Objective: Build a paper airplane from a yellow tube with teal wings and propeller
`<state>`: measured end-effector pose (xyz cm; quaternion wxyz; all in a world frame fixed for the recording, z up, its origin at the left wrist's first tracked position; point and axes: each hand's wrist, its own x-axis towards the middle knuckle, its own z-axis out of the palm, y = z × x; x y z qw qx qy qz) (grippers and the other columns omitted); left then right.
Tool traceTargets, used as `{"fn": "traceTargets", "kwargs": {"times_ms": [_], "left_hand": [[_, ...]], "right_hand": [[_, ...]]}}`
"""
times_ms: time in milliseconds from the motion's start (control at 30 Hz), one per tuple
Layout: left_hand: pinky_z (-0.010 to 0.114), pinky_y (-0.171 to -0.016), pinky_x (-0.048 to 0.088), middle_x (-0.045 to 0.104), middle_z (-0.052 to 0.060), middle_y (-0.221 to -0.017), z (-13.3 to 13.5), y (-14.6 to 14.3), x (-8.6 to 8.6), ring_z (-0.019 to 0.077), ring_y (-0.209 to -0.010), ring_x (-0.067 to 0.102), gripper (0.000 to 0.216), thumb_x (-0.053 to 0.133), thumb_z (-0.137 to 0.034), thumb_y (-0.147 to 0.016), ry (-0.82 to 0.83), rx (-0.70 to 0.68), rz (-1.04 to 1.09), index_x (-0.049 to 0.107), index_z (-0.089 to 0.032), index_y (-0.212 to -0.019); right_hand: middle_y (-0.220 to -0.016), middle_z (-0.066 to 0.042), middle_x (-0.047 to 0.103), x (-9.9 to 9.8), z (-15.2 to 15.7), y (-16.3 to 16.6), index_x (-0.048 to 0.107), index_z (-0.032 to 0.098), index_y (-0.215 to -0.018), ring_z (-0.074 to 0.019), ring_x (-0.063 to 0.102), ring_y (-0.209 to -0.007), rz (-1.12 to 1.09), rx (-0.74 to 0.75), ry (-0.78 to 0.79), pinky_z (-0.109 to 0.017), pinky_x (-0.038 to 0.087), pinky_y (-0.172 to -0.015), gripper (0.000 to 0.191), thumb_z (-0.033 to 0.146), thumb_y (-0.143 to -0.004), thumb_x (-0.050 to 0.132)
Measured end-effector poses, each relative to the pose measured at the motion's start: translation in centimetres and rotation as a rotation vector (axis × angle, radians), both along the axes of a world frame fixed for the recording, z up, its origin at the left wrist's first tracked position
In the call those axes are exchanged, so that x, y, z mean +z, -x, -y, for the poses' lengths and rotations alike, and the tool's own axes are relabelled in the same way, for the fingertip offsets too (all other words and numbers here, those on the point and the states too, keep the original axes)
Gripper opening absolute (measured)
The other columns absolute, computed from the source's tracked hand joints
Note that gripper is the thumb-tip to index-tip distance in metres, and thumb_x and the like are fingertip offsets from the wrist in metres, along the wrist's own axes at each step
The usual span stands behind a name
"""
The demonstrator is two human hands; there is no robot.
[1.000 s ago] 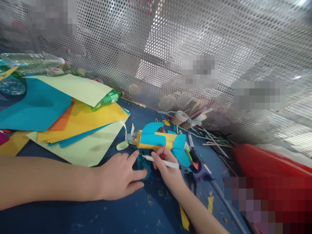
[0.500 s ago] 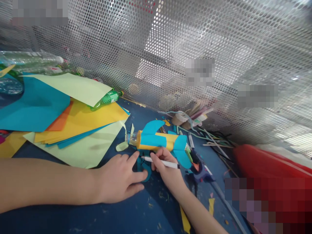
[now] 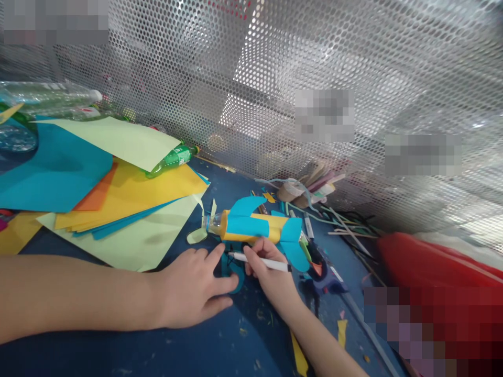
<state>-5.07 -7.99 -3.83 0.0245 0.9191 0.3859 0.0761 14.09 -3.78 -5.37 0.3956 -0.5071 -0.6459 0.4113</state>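
My right hand (image 3: 271, 267) pinches a white marker (image 3: 271, 263), its tip on a small blue paper piece (image 3: 236, 275) that carries dark lines. With fingers spread, my left hand (image 3: 200, 288) lies flat, thumb and forefinger at the edges of that piece. Just beyond both hands a plastic bottle (image 3: 215, 224) lies on its side, wrapped in yellow and blue paper with blue fin-like shapes (image 3: 245, 206) on it. Pale green paper strips stick out around its neck, and a pale green oval (image 3: 196, 237) is beside it.
Sheets of coloured paper (image 3: 145, 193) are piled at left, with a green bottle (image 3: 175, 158) and clear bottles (image 3: 51, 97) behind. A perforated metal screen (image 3: 188, 68) runs along the back. A purple tape dispenser (image 3: 330, 283), paper scraps and a red object (image 3: 432, 272) are at right.
The marker and my right hand have shifted very slightly. My left hand and the bottle stay in place.
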Motion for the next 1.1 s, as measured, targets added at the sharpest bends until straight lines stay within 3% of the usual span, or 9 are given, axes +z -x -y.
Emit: {"fn": "traceTargets", "kwargs": {"times_ms": [1100], "left_hand": [[0.049,-0.067,0.051,0.042,0.022,-0.135,0.01,-0.07,0.13,0.0335,-0.091,0.061,0.036,0.037,-0.044,-0.092,0.01,0.002,-0.007,0.051,-0.031,-0.123]], "right_hand": [[-0.045,0.008,0.048,0.0,-0.09,-0.2,0.041,0.022,-0.064,-0.009,0.04,-0.043,-0.011,0.005,-0.015,-0.023,0.031,-0.046,0.028,0.033,-0.084,0.056]]}}
